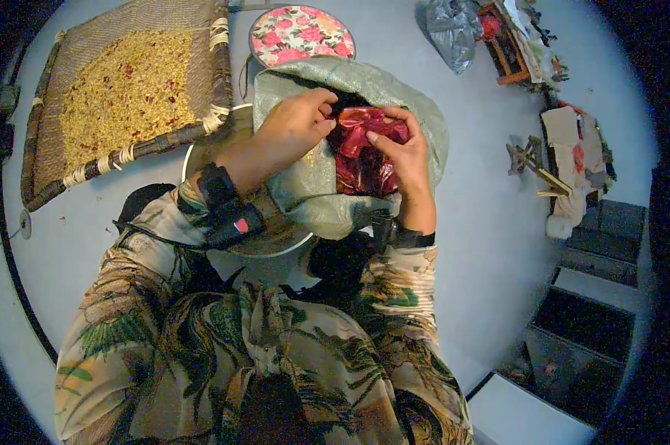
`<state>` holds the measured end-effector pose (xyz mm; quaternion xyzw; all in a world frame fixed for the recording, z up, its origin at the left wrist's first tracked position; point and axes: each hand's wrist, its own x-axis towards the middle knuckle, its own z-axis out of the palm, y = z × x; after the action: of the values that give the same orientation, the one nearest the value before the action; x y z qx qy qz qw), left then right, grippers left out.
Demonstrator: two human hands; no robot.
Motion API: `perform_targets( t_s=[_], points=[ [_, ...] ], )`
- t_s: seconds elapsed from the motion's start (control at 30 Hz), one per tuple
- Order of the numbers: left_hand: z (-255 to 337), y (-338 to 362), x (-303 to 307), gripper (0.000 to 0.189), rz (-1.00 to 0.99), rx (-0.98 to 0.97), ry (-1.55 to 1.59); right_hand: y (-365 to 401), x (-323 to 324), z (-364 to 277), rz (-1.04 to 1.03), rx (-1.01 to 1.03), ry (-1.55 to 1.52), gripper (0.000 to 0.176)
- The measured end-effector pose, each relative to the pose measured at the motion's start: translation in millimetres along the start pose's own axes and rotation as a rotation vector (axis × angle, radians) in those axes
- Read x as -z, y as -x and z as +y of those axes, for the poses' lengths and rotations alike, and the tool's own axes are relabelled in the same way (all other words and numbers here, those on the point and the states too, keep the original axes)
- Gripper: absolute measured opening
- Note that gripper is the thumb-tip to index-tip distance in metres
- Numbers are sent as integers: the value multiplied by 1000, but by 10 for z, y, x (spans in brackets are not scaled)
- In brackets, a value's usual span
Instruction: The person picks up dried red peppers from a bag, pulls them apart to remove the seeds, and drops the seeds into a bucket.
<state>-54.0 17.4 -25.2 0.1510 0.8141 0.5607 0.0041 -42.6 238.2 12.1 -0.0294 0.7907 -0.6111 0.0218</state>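
The left hand (294,124) is curled at the open mouth of a pale green woven plastic sack (327,200). Its thumb and fingertips are pressed together in a pinch, just where the sack's rim meets a crumpled red transparent plastic bag (361,169). I cannot tell which of the two it holds.

The right hand (403,152) is just beside the left one, on the other side of the red bag. Its fingers are bent and the thumb and first fingers are closed on a fold at the top of the bag. The red bag sits inside the sack's mouth, between both hands and partly under the right palm.

The sack lies on a round metal basin (192,157), whose rim shows below the left forearm. A black wrist strap with a small red mark (231,216) is on that forearm.

Beyond the left hand, to its outer side, lies a brown woven winnowing tray (138,147) with yellow grain and red bits (123,89). Straight beyond both hands, touching the sack's far edge, is a round lid with a pink flower pattern (301,33). Well apart, beyond the right hand, is a grey crumpled plastic bag (454,26).
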Motion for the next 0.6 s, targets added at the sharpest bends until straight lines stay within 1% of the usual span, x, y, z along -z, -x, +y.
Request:
perform_targets(
  t_s=[0.1, 0.2, 0.5, 0.6],
  points=[
    [-8, 14, 10, 39, -13, -1, 43, -10, 32, 12, 56, -135, -157, 45],
    [-24, 5, -10, 38, -26, 9, 55, 4, 33, -2, 47, -174, -370, 41],
    [-117, 6, -46, 39, -37, -18, 81, -29, 100, 132, -30, -291, -519, 27],
    [-45, 31, -20, 38, -26, -36, 67, -23, 74, 130, -2, -359, -525, 26]
  ],
)
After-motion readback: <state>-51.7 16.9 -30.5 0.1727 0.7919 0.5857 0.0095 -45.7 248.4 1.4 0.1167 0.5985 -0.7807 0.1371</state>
